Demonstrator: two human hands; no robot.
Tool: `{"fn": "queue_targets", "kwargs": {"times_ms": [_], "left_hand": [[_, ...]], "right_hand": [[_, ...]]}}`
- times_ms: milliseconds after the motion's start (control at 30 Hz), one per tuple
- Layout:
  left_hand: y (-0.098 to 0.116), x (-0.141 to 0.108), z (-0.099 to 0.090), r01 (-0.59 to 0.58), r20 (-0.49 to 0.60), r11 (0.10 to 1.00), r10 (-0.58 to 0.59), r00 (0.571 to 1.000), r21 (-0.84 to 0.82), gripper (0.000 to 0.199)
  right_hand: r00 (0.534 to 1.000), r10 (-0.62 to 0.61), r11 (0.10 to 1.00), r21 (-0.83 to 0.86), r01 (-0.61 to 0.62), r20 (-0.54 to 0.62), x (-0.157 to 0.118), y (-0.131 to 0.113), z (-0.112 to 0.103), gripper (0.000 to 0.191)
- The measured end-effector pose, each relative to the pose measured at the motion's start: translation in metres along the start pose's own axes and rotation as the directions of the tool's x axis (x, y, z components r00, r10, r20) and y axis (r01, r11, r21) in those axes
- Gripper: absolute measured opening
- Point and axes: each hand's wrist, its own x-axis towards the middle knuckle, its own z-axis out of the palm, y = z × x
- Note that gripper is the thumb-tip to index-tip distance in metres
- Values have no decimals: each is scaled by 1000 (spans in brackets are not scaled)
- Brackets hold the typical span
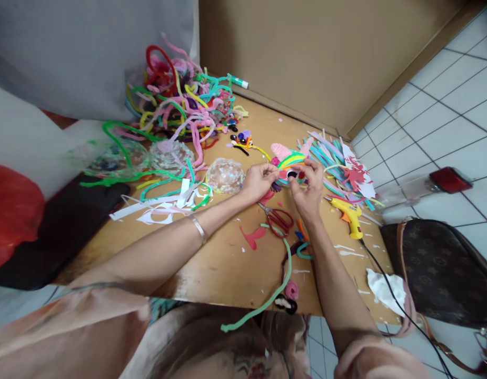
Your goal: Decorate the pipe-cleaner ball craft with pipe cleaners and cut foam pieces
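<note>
A colourful pipe-cleaner animal face (292,159) with pink ears and green and yellow bands lies between my hands. My left hand (261,181) is closed in a pinch at its left edge, beside a small red piece. My right hand (309,184) grips its right side, fingers curled over the edge. The right thumb presses by a black-and-white eye (291,175). My fingers partly hide the face's lower half. Just below lie red-handled scissors (280,221) and a red paper scrap (252,238).
A yellow glue gun (349,216) with a black cord lies at the right, near cut pipe cleaners (326,150). A big tangle of pipe cleaners (180,100) fills the back left. A clear plastic bowl-like piece (225,175) stands left of my hand. A brown bag (444,268) sits beyond the right edge.
</note>
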Motion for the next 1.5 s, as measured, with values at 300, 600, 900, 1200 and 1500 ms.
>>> {"fn": "queue_targets", "kwargs": {"times_ms": [300,600,900,1200,1500], "left_hand": [[7,-3,1,7,14,1000,-7,1000,12,14],[2,-2,1,3,5,1000,-3,1000,27,9],[1,-1,0,-20,-10,998,21,1000,52,7],[-6,-1,1,-4,-195,1000,4,981,2,10],[-10,-5,4,65,-106,991,-78,991,-120,15]], "right_hand": [[1000,16,1000,11,-16,4,0,-3,0,21],[1000,30,999,14,-30,6,1,-5,0,20],[994,84,996,-3,-85,-65,1,-16,9,21],[991,78,997,-11,-80,-113,3,-18,13,18],[993,70,997,-30,-73,-96,2,-16,13,20]]}}
